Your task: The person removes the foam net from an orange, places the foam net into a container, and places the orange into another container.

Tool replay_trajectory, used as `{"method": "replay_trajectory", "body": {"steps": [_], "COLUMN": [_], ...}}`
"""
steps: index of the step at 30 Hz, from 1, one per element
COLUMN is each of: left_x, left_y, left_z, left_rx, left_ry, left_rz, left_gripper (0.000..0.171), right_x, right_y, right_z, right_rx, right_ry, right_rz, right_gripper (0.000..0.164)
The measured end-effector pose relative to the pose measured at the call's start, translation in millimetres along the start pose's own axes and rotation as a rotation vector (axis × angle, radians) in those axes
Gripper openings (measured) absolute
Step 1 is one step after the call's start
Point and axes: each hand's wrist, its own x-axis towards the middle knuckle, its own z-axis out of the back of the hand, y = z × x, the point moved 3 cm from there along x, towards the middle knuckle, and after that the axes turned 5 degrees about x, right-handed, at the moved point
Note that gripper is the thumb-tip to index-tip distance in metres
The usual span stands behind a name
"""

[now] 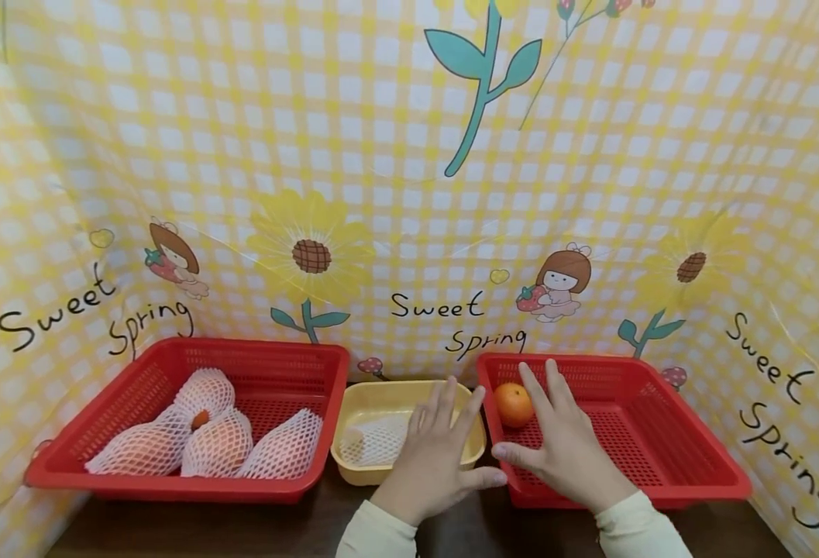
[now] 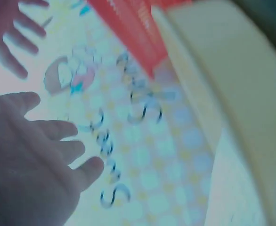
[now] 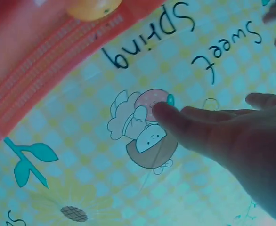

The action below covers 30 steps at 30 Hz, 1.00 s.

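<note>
My left hand (image 1: 431, 461) hovers over the front right part of a small yellow basket (image 1: 355, 470), fingers spread and straight, holding nothing. White foam netting (image 1: 374, 440) lies inside that basket, partly behind the hand. Over the left part of the right red basket (image 1: 695, 491) is my right hand (image 1: 568, 446), its fingers also spread and free of any object. An orange (image 1: 514, 405) sits in this basket's left end, just left of the right fingers. In the left wrist view both hands show extended fingers.
A left red basket (image 1: 200, 485) holds several fruits in white foam nets (image 1: 217, 446), and a net (image 1: 287, 446) at its right side. All baskets stand on a dark brown table (image 1: 242, 531). A yellow checked cloth (image 1: 409, 194) hangs behind and at both sides.
</note>
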Motion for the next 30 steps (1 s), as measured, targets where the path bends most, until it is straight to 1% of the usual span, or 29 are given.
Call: {"method": "replay_trajectory", "body": {"steps": [1,5,8,11,14,17,21,23,24,27,30], "left_x": [-3.5,-16.6,-27.0,-38.3,-51.0,-64.0,-78.4,-84.7,-87.5,-93.1,-96.1], "left_y": [4.1,23.6,41.8,63.5,88.2,113.5,143.7,154.8,159.2,167.4,170.5], "left_z": [4.2,23.2,36.9,49.7,62.6,75.1,88.1,92.2,93.5,94.2,93.7], "left_rx": [0.037,0.090,0.104,0.105,0.071,0.070,0.139,0.145,0.141,0.119,0.111], "left_ry": [-0.015,-0.050,-0.061,-0.062,-0.047,-0.024,0.023,0.071,0.098,0.160,0.187], "left_rz": [0.000,0.030,0.057,0.106,0.194,0.310,0.481,0.566,0.596,0.648,0.661], "left_gripper": [0.105,0.112,0.110,0.103,0.090,0.078,0.067,0.067,0.067,0.069,0.074], "right_x": [-3,-10,-11,-10,-6,-2,6,11,13,19,24], "right_y": [3,13,23,34,46,59,78,89,95,117,139], "right_z": [-4,-21,-37,-52,-65,-76,-91,-100,-105,-123,-144], "right_rx": [-0.002,0.032,0.067,0.091,0.120,0.173,0.237,0.255,0.264,0.282,0.305], "right_ry": [-0.012,-0.043,-0.054,-0.065,-0.073,-0.050,0.008,0.025,0.035,0.056,0.110], "right_rz": [0.009,0.018,0.041,0.080,0.117,0.123,0.071,0.049,0.046,0.076,0.113], "right_gripper": [0.109,0.111,0.112,0.112,0.110,0.108,0.103,0.100,0.097,0.088,0.082]}}
